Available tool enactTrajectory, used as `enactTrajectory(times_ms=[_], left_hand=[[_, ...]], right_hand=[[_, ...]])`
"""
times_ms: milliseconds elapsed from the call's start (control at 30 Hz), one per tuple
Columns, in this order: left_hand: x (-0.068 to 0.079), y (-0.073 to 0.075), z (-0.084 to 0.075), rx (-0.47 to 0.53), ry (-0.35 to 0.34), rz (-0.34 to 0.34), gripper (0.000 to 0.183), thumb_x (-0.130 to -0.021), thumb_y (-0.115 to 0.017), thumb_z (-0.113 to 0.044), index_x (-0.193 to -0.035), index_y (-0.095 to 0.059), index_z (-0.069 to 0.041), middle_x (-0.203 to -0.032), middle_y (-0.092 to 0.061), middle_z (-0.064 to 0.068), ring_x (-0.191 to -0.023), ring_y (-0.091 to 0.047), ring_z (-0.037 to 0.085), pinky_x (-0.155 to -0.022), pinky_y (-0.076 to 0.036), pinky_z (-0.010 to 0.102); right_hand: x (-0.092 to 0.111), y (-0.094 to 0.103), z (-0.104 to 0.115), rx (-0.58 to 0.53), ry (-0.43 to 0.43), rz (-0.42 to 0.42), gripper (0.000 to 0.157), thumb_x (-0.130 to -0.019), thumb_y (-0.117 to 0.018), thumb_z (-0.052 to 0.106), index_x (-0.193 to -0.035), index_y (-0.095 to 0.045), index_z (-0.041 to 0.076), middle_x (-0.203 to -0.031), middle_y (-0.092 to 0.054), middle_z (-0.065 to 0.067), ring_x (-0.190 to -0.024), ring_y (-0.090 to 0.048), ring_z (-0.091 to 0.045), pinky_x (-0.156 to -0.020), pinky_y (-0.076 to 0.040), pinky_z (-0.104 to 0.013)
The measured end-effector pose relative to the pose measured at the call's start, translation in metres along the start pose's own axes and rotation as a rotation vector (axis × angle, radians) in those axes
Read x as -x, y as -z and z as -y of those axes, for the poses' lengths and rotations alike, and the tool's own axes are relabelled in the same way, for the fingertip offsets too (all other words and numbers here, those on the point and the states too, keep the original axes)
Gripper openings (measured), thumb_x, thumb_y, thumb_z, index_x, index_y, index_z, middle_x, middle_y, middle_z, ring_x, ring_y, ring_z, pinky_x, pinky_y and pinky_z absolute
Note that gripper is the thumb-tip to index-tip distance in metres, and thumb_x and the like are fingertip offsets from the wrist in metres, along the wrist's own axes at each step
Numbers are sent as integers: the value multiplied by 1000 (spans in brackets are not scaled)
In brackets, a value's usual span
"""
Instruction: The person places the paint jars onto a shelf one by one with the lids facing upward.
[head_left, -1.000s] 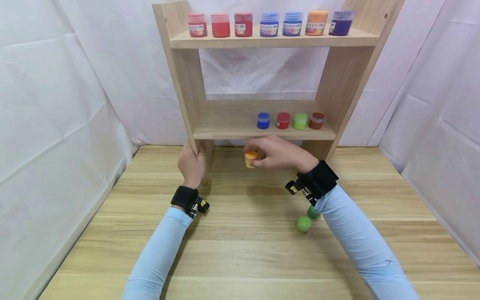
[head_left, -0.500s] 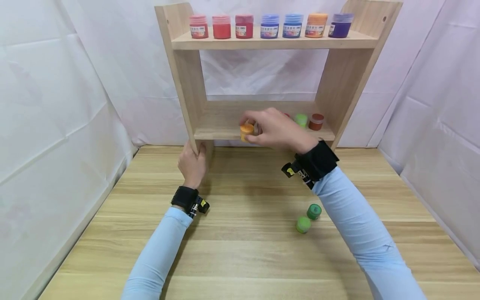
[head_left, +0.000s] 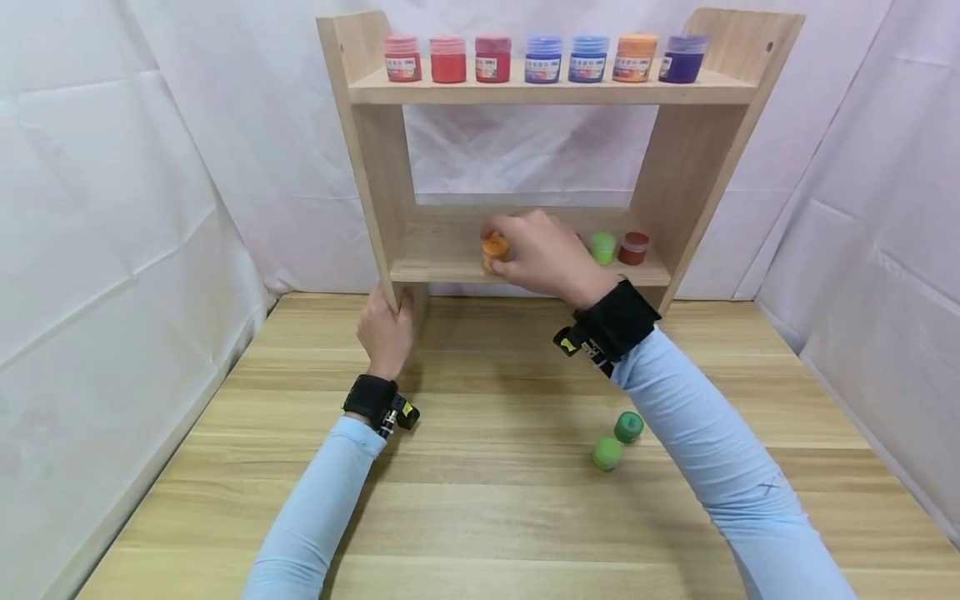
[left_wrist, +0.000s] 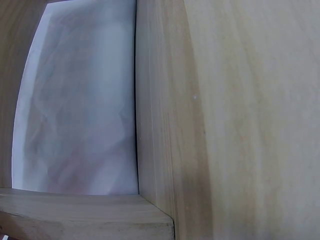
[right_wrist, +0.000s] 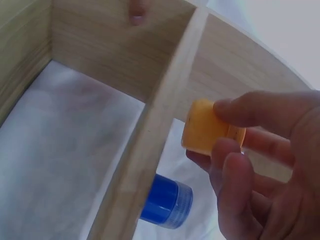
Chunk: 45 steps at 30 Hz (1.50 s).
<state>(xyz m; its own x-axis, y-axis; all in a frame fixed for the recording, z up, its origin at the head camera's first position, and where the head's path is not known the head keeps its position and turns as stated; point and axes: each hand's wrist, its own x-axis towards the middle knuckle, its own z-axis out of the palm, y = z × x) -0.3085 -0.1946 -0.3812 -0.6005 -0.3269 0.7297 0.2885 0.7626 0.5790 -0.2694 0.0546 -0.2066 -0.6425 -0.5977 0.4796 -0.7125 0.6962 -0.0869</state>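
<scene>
My right hand (head_left: pixel 546 254) pinches a small orange-yellow paint jar (right_wrist: pixel 202 131) between thumb and fingers at the front of the lower board (head_left: pixel 442 271). Whether the jar touches the wood I cannot tell. Beside it, a blue paint jar (right_wrist: pixel 162 201) stands on that board, hidden behind the hand in the head view. Farther right are a light green jar (head_left: pixel 602 248) and a brown-red jar (head_left: pixel 633 248). My left hand (head_left: pixel 386 335) grips the lower end of the wooden shelf's left side panel (head_left: pixel 366 183); its wrist view shows only wood and white cloth.
Several paint jars in red, blue, orange and purple line the upper board (head_left: pixel 555 93). On the wooden table (head_left: pixel 480 500), a light green jar (head_left: pixel 607 454) and a dark green jar (head_left: pixel 628 427) stand near the right forearm. White cloth (head_left: pixel 97 250) surrounds the table.
My right hand has raised the orange-yellow jar from below the lower board to its front, then a little inward. The left hand keeps its grip on the panel.
</scene>
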Motion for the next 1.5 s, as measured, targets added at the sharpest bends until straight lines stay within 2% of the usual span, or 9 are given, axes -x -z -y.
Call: enactTrajectory(times_ms=[233, 500, 700, 867, 1000, 1167, 1333, 1500], left_hand=[[-1, 0, -1, 4, -4, -13, 22, -92, -57, -32, -88, -59, -10, -68, -46, 1, -55, -43, 20, -46, -29, 37], [-4, -1, -3, 0, -4, -20, 20, -91, -59, -30, -92, -61, -9, -69, -46, 1, -55, -41, 20, -47, -28, 37], [-3, 0, -2, 0, -4, -13, 21, -92, -58, -30, -90, -60, -9, -68, -45, 1, -55, -41, 20, -46, -28, 36], [-2, 1, -3, -8, 1, -3, 22, -92, -57, -31, -89, -59, -9, -69, -47, 2, -56, -43, 21, -46, -29, 37], [-2, 0, -2, -6, 2, -5, 22, -92, -57, -31, -95, -62, -9, -72, -50, 2, -58, -45, 21, -48, -30, 38], [-1, 0, -1, -6, -3, -9, 21, -92, -58, -31, -91, -60, -10, -70, -47, 2, -56, -43, 21, -46, -29, 37], [-1, 0, -1, -5, -6, -15, 20, -92, -57, -30, -91, -60, -10, -69, -46, 1, -55, -41, 21, -46, -28, 37], [0, 0, -2, 1, -4, -14, 19, -92, -57, -30, -90, -59, -11, -68, -44, 1, -54, -40, 20, -45, -27, 37]], right_hand=[[-5, -8, 3, 67, -36, 11, 31, -85, -67, 25, -112, -65, 11, -97, -64, -2, -81, -58, -15, -66, -48, -33], [-8, -8, 6, 150, -101, 8, 16, -84, -62, 17, -98, -67, 13, -86, -61, 2, -67, -53, -14, -57, -44, -32], [-8, -10, 5, 163, -109, 7, 13, -84, -58, 13, -94, -66, 14, -81, -59, 4, -63, -51, -15, -54, -42, -31], [-7, -12, 3, 165, -106, 10, 14, -85, -57, 14, -96, -66, 14, -83, -60, 3, -64, -52, -14, -54, -43, -32], [-7, -12, 3, 178, -108, 12, 14, -86, -58, 17, -98, -66, 15, -84, -60, 3, -67, -52, -14, -55, -43, -33], [-5, -13, 2, 193, -115, 24, 23, -84, -59, 20, -106, -64, 15, -82, -57, 2, -66, -51, -16, -53, -42, -34], [-1, -15, -1, 180, -96, -14, 34, -83, -63, 25, -116, -62, 15, -92, -60, -1, -72, -54, -17, -56, -44, -35], [12, -16, -5, 141, -8, -130, 36, -84, -65, 26, -117, -62, 14, -105, -61, -4, -76, -55, -17, -56, -44, -33]])
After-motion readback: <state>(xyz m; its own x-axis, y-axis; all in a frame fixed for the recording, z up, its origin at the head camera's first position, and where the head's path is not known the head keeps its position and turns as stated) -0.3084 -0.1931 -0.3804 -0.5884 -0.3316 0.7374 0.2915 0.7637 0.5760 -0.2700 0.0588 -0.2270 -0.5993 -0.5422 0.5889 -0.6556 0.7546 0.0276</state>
